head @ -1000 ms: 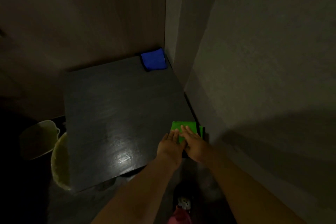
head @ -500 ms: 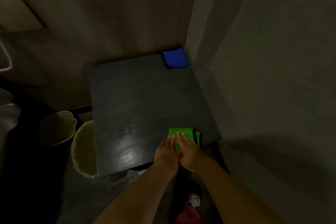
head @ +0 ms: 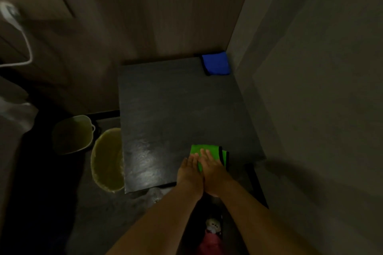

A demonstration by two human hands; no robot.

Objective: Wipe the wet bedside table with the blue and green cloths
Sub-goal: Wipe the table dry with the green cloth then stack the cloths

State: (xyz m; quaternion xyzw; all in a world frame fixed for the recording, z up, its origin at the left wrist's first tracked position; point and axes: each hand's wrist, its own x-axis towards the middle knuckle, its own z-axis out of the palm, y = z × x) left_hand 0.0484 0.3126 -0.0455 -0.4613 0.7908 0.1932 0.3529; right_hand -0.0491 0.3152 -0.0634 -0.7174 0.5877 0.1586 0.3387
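Observation:
A dark bedside table (head: 165, 109) stands in a corner, its near left part shiny with wet. A folded green cloth (head: 207, 150) with a black edge lies near the table's front right. My left hand (head: 189, 172) and my right hand (head: 213, 172) lie flat side by side, with their fingers pressing on the near half of the green cloth. A folded blue cloth (head: 216, 63) sits untouched in the far right corner of the table, against the wall.
Walls close off the table at the back and right. On the floor to the left stand a yellowish round bucket (head: 107, 159) and a smaller pale tub (head: 72, 134). A small toy figure (head: 212, 225) lies on the floor by my arms.
The view has shifted, so the table now appears further right and more floor shows at left. Both hands stay flat on the green cloth at the table's front right.

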